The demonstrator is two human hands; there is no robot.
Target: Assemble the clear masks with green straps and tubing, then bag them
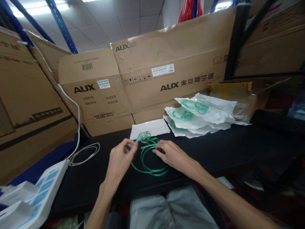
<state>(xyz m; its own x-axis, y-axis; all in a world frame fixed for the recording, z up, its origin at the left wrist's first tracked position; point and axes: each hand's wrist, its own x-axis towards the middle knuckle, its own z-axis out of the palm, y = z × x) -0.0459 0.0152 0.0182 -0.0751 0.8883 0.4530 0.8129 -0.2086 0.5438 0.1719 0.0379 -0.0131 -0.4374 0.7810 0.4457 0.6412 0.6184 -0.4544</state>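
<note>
Head view: the clear plastic piece at the top of the green tubing is blurred, and its exact form cannot be made out. The palm sides of both hands are hidden, as are the parts of the tubing under the right fingers. The power strip is cut off at the lower left corner of the frame.

The tubing lies coiled on the black counter, between the hands and toward the near edge; a strand curves out leftward below the left hand. The clear plastic piece sits at the near edge of a flat white sheet. To the right, toward the far edge, is a pile of white pouches, green coils showing through.

The left hand has thumb and index finger closed on the left side of the clear plastic piece. The right hand is bent over the upper right of the coil, fingers curled and thumb beneath; whether it grips the tubing cannot be told. Both forearms reach in from the near side, the right at a lower slant. Printed AUX cartons stand along the far edge.
</note>
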